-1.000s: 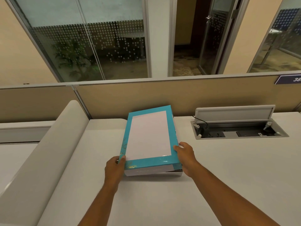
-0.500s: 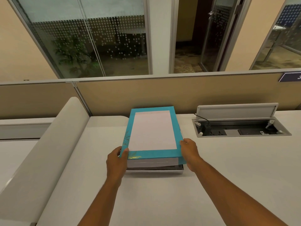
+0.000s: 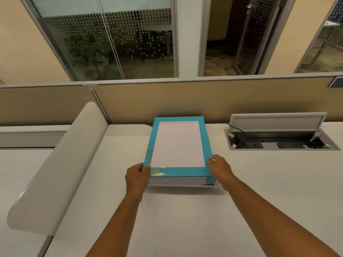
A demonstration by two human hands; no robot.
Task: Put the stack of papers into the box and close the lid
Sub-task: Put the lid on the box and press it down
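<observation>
A teal box lid (image 3: 178, 143) with a pale white centre panel lies flat over the box in the middle of the white desk (image 3: 185, 219). Its white front side faces me, and a thin dark sliver of the box base (image 3: 208, 184) shows under the near right corner. My left hand (image 3: 136, 178) grips the lid's near left corner, thumb on top. At the near right corner my right hand (image 3: 220, 169) holds the lid the same way. The stack of papers is hidden from view.
An open cable hatch (image 3: 278, 143) with sockets and a black cord sits in the desk to the right of the box. A beige partition (image 3: 204, 101) runs just behind the box. A rounded white divider (image 3: 61, 164) slopes along the left.
The lid was tilted and skewed in both hands; it has turned square to the desk and come down closer over the base. Both hands keep their hold on its near corners.
</observation>
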